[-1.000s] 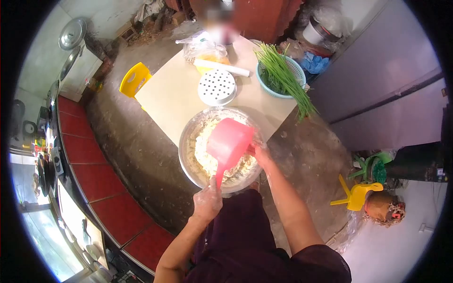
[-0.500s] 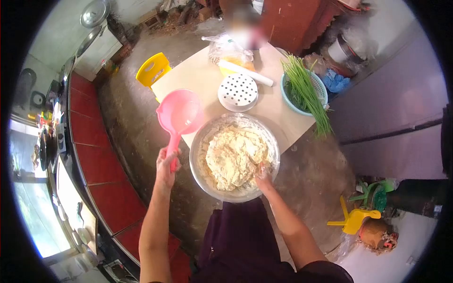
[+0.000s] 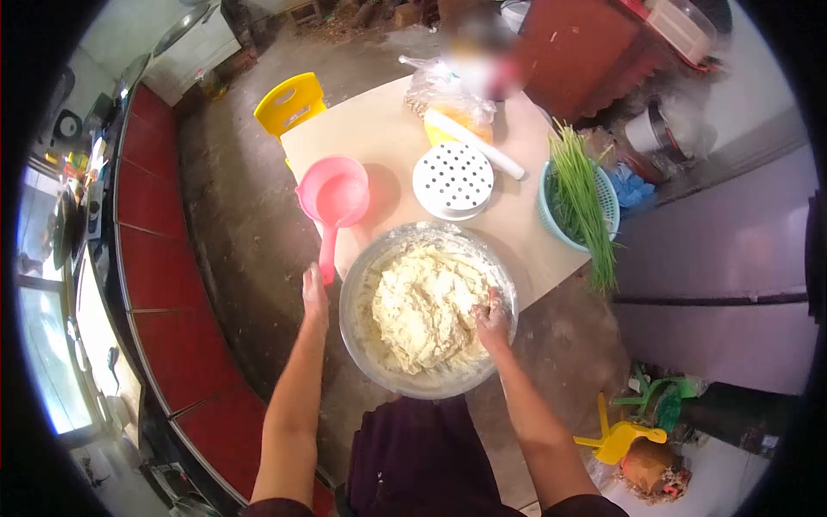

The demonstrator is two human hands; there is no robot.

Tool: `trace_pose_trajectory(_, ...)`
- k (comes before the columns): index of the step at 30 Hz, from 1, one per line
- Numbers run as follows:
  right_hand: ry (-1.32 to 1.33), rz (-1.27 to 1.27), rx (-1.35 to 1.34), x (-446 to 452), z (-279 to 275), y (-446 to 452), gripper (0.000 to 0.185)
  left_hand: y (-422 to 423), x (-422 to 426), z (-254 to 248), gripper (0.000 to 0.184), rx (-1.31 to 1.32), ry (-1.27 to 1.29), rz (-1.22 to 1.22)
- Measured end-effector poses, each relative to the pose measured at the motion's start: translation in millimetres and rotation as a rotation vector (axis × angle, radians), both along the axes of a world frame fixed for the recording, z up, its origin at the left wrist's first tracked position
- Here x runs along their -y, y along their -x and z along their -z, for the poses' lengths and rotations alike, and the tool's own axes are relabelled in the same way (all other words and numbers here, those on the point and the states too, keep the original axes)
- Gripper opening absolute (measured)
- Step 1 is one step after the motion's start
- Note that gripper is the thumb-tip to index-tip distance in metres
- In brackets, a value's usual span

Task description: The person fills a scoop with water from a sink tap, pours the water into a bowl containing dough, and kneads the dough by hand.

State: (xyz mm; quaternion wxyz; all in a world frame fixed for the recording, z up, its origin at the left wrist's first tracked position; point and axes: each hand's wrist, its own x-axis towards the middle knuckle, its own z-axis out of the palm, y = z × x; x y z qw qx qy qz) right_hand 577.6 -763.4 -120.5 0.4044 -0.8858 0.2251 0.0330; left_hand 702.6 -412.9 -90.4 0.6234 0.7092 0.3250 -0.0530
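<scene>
A pink water dipper (image 3: 334,194) stands on the table's left side, its handle pointing toward me. Beside the handle's end is my left hand (image 3: 314,297), fingers stretched out and floury, no longer wrapped round it. A large metal bowl (image 3: 362,366) at the table's near edge holds a rough, pale mass of dough (image 3: 426,306). Inside the bowl's right side, my right hand (image 3: 493,326) has its dough-smeared fingers curled against the dough, thumb up; the fingertips are partly hidden.
Behind the bowl are a white perforated steamer plate (image 3: 453,177), a white rolling pin (image 3: 474,144) and a plastic bag (image 3: 439,90). Long green stalks (image 3: 581,202) lie in a blue basket (image 3: 610,202) at right. A yellow chair (image 3: 289,102) adjoins the table (image 3: 362,121); a blurred person is beyond.
The dipper has come down onto the table, and my left hand has let go of its handle. My right hand stays at the dough's right side. The view has shifted slightly.
</scene>
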Motion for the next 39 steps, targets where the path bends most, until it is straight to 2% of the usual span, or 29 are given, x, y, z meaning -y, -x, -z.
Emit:
trace_pose_trajectory(2,-0.108,-0.007,-0.094,3,-17,-14,0.063,41,8,18,0.044,0.075,-0.399,0.207)
trace_pose_trajectory(3,-0.026,-0.027,-0.119,8,-3,-19,0.066,65,15,29,0.042,0.076,-0.431,0.282)
trace_pose_trajectory(4,-0.175,-0.010,-0.216,9,-17,-32,0.067,79,23,37,0.040,0.076,-0.462,0.359)
trace_pose_trajectory(6,-0.472,0.030,-0.418,9,-59,-61,0.069,76,41,7,0.037,0.076,-0.412,0.335)
trace_pose_trajectory(8,-0.708,0.092,-0.419,16,-1,-63,0.064,75,43,-1,0.035,0.092,-0.418,0.322)
trace_pose_trajectory(9,-0.743,0.090,-0.419,10,-2,-69,0.062,75,45,1,0.035,0.112,-0.443,0.320)
trace_pose_trajectory(12,-0.589,-0.075,-0.439,0,-25,-67,0.049,71,47,1,0.033,0.128,-0.413,0.308)
trace_pose_trajectory(14,-0.409,-0.203,-0.406,-26,-44,-59,0.051,76,47,-2,0.032,0.093,-0.376,0.310)
trace_pose_trajectory(17,0.226,-0.393,-0.190,-84,-114,-36,0.059,73,47,-7,0.030,0.022,-0.360,0.315)
trace_pose_trajectory(20,0.467,-0.497,-0.202,-123,-122,-12,0.066,72,49,-11,0.030,0.033,-0.395,0.325)
trace_pose_trajectory(21,0.464,-0.567,-0.197,-126,-113,-7,0.056,72,48,-12,0.030,0.020,-0.388,0.333)
trace_pose_trajectory(24,0.667,-0.655,-0.154,-129,-66,-6,0.049,71,48,-11,0.032,0.018,-0.398,0.333)
trace_pose_trajectory(27,0.351,-0.639,-0.387,-124,-78,-45,0.047,75,47,9,0.035,0.049,-0.426,0.318)
trace_pose_trajectory(29,0.329,-0.656,-0.391,-116,-78,-45,0.048,79,38,24,0.038,0.032,-0.407,0.327)
trace_pose_trajectory(32,0.390,-0.669,-0.256,-106,-66,-37,0.053,73,30,6,0.045,0.057,-0.426,0.388)
trace_pose_trajectory(33,0.365,-0.644,-0.268,-107,-81,-36,0.055,64,30,-18,0.053,0.046,-0.441,0.334)
trace_pose_trajectory(36,0.394,-0.615,-0.326,-118,-104,-29,0.062,17,17,-16,0.059,0.270,-0.316,-0.113)
trace_pose_trajectory(38,0.451,-0.601,-0.280,-124,-102,-16,0.061,-25,-10,33,0.063,0.221,-0.286,-0.022)
trace_pose_trajectory(39,0.476,-0.583,-0.211,-131,-99,-8,0.057,-41,-9,15,0.059,0.135,-0.265,0.082)
